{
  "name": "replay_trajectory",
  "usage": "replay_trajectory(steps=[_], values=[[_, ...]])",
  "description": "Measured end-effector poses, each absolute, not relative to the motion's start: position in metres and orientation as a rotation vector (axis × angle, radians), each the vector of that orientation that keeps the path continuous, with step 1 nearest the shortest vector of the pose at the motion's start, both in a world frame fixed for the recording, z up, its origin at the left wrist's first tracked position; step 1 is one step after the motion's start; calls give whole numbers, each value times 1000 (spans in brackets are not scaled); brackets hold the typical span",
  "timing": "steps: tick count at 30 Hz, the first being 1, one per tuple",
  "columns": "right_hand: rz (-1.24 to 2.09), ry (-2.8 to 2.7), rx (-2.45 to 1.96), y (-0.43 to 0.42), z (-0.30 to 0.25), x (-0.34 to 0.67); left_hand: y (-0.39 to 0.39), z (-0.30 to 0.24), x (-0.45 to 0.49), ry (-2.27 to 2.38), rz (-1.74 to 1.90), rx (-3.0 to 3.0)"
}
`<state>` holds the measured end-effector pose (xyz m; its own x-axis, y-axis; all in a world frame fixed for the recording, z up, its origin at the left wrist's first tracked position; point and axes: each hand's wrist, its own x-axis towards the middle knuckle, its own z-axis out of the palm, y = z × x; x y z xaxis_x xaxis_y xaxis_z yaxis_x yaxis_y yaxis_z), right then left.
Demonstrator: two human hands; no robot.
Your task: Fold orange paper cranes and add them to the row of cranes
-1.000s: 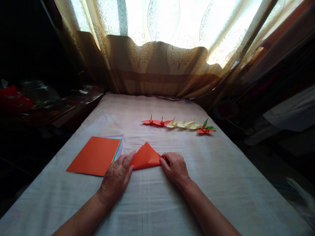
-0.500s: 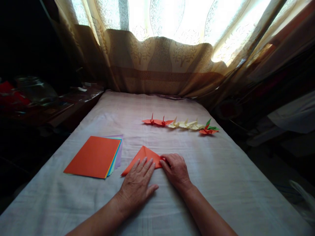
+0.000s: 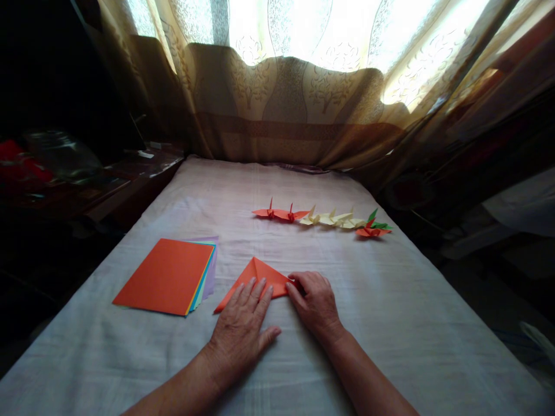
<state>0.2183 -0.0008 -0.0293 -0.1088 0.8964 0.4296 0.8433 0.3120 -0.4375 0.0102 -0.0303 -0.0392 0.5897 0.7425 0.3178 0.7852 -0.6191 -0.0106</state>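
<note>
A sheet of orange paper (image 3: pixel 260 270), folded into a triangle, lies on the pale cloth in front of me, its peak pointing away. My left hand (image 3: pixel 243 318) rests flat over its near left part, fingers stretched out and thumb spread to the right. At the triangle's right corner, my right hand (image 3: pixel 315 303) pinches the paper between thumb and fingers. The fingers hide part of that corner.
Left of the triangle lies a stack of coloured paper (image 3: pixel 167 276) with an orange sheet on top. Farther back stands a row of folded paper cranes, with red cranes (image 3: pixel 281 215), cream cranes (image 3: pixel 332 219), an orange crane (image 3: pixel 373 232) and a green crane (image 3: pixel 380 224). A curtain (image 3: pixel 281 110) hangs behind.
My right hand has slid slightly to the right along the triangle's corner. My left hand stays flat on the paper, and the view has shifted a little.
</note>
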Motion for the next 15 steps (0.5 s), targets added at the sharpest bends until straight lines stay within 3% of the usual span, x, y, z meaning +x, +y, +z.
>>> replay_trajectory(steps=[15], values=[[93, -1963, -1558, 0, -28, 218, -29, -38, 12, -1327, -405, -2667]])
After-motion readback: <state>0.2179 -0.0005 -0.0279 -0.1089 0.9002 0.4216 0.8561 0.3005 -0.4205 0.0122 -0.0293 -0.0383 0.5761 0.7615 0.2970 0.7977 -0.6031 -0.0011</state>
